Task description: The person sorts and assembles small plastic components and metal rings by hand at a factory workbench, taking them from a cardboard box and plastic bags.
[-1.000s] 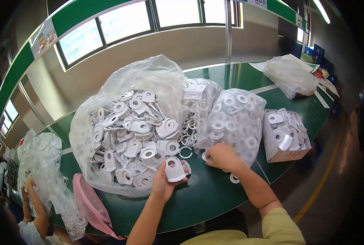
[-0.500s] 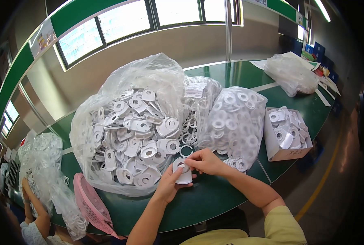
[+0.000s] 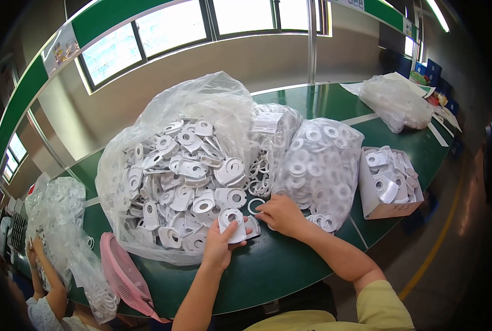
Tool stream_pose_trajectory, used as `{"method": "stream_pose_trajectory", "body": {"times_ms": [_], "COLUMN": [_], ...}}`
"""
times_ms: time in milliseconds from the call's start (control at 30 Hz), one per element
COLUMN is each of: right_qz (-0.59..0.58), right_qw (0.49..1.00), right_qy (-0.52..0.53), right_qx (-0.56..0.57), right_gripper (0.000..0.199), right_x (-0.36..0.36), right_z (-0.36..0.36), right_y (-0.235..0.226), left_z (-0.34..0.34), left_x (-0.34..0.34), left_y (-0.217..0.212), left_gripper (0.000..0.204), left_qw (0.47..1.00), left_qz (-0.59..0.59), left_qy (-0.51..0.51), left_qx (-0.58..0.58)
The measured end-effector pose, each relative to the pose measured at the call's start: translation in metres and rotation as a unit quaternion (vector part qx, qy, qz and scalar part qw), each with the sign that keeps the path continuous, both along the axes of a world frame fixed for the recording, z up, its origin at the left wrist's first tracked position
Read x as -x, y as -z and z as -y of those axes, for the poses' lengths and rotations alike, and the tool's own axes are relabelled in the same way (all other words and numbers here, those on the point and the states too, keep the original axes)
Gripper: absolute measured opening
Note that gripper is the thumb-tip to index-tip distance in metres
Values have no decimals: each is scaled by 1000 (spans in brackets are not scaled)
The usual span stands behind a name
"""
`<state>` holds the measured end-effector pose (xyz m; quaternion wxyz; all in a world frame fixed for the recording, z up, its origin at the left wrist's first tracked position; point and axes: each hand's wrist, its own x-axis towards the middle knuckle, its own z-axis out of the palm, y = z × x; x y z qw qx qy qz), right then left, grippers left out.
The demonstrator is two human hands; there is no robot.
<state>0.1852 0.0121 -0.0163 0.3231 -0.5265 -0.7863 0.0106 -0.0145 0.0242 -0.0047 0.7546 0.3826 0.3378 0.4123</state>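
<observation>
My left hand [image 3: 218, 243] is closed on a white plastic plate [image 3: 238, 235] with a rounded end and a round hole. Just right of it, another white piece [image 3: 252, 227] shows partly, near the left fingertips. A thin white ring [image 3: 256, 206] is at the fingertips of my right hand [image 3: 284, 216], which is closed with its thumb and forefinger at the ring's edge. Behind my left hand, a large open clear bag [image 3: 119, 138] holds a heap of similar white plates [image 3: 191, 168].
White rings fill a clear bag [image 3: 317, 165] and a second bag [image 3: 273, 118] behind. A box [image 3: 389, 211] of white parts stands right; a crumpled plastic bag [image 3: 394, 105] lies at the far right. Left are a pink mesh bag [image 3: 124, 276] and another person's arm [image 3: 50, 267].
My left hand has moved slightly left with the white plate, away from the right hand. My right hand has left the plate and come down to the white ring on the table.
</observation>
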Motion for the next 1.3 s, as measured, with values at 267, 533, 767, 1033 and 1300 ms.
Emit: {"method": "stream_pose_trajectory", "body": {"times_ms": [267,533,767,1033,1300], "right_qz": [-326,-274,-313,-217,10], "right_qw": [932,953,939,958,1000], "right_qy": [-59,-61,-76,-189,-9], "right_qx": [146,111,122,-9,-15], "right_gripper": [24,31,21,22,10], "right_x": [20,20,18,11,-10], "right_z": [13,13,15,7,-5], "right_y": [-7,-5,-14,-17,11], "left_z": [5,11,9,5,-4], "left_x": [-5,-6,-4,-1,5], "left_y": [5,5,6,6,4], "left_gripper": [35,27,31,34,37], "left_qw": [995,992,985,992,999], "left_qz": [-59,-64,-82,50,10], "left_qy": [68,87,152,108,27], "left_qx": [-35,-71,-26,44,18]}}
